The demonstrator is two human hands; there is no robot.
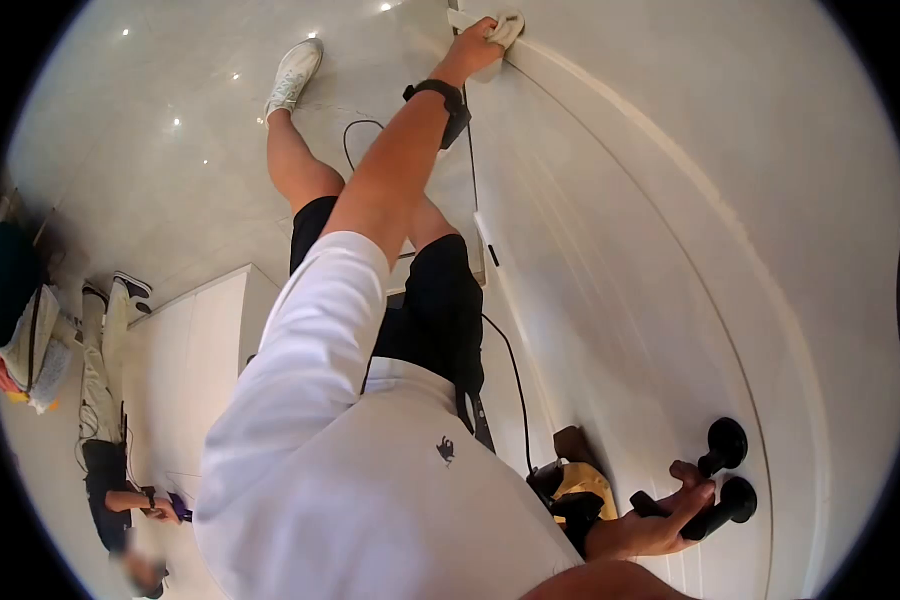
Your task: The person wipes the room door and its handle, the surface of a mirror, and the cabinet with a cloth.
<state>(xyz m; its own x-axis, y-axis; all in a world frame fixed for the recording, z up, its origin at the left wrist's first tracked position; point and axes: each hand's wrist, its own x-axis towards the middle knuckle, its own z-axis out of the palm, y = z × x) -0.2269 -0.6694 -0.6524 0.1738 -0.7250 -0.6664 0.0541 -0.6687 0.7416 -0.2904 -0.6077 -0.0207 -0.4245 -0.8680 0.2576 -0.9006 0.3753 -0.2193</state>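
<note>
Gripping a cloth (508,29) in the left hand (473,50) and a black handle (708,523) in the right hand (660,530), a person could slip if its cups (728,443) lose the white panel (610,240).

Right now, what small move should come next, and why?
I'd probably slide the cloth slightly along the pale curved band: the left hand holds it near the band's upper end, while the right hand grips a black handle at the white panel.
</note>
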